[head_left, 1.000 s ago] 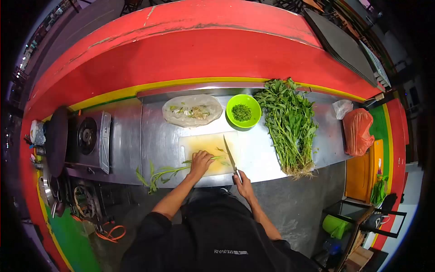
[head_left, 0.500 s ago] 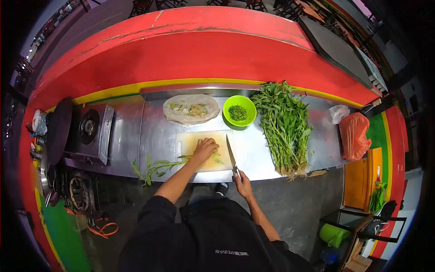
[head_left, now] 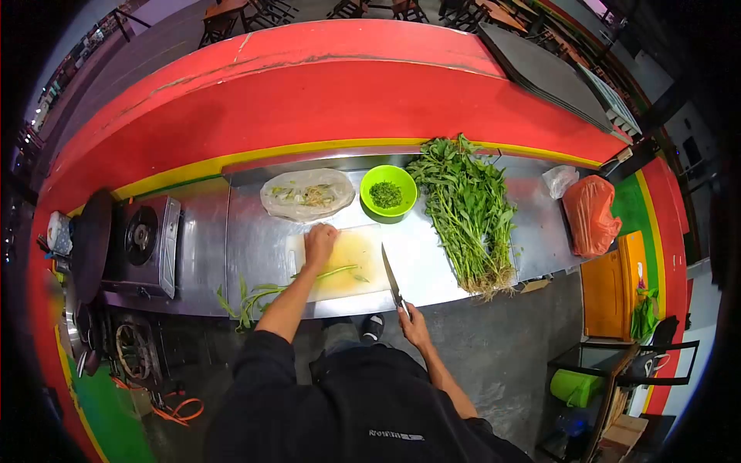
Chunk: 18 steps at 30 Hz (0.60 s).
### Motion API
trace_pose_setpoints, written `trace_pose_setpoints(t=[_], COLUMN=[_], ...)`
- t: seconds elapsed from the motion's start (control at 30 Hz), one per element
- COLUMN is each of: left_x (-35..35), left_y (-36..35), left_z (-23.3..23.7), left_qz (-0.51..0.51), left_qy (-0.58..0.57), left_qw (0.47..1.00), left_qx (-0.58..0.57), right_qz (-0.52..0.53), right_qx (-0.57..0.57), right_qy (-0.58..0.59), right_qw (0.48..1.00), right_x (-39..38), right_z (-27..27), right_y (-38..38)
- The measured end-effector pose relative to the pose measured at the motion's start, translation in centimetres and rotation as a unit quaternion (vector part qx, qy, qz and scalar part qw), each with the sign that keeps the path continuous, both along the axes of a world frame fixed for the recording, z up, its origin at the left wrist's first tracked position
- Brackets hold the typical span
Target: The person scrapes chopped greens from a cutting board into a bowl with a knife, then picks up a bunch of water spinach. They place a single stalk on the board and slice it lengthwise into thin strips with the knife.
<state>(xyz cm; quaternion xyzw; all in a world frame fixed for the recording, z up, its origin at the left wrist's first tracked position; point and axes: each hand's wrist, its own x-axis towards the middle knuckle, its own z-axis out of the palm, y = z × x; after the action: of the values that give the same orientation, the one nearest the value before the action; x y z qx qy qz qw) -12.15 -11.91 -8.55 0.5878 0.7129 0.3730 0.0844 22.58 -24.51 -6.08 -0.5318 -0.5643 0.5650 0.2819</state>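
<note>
**Chopping station from above, pretty crowded around the board**

Got the left hand (head_left: 319, 244) lying palm down, fingers pressed together, on the upper left corner of the pale yellow plastic cutting board (head_left: 359, 251) mid-frame. Gripping a steel-bladed kitchen knife (head_left: 390, 275) in the right hand (head_left: 414, 327), fist closed round the handle just off the counter's near edge, blade pointing up along the board's right side. A few long green stems (head_left: 333, 272) across the board, just below the left hand, leafy ends spilling off toward the lower left.

Crammed just above the board: a clear plastic bag of trimmings (head_left: 282, 204) and a lime green plastic bowl of chopped greens (head_left: 370, 202). To the right, a big heap of leafy greens (head_left: 465, 212), then an orange plastic bag (head_left: 590, 216) beyond it. Over at the far left of the stainless steel counter (head_left: 255, 255), a single-ring gas burner (head_left: 143, 241).
</note>
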Motion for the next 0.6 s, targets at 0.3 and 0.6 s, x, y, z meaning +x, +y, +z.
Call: trace_pose_setpoints(t=[0.3,0.6], left_x=[-6.1,-3.1], left_y=[4.9,-0.6], left_z=[7.6,3.2], left_qz=[0.165,0.077], left_qy=[-0.074,-0.134], left_qw=[0.980,0.981], left_qx=[0.087,0.114], right_qz=[0.035,0.019], right_qx=[-0.021,-0.033], right_qy=[-0.042,-0.049], right_qw=[0.998,0.998], right_x=[-1.4,-2.2], right_z=[1.3,0.0], right_y=[0.4,1.4])
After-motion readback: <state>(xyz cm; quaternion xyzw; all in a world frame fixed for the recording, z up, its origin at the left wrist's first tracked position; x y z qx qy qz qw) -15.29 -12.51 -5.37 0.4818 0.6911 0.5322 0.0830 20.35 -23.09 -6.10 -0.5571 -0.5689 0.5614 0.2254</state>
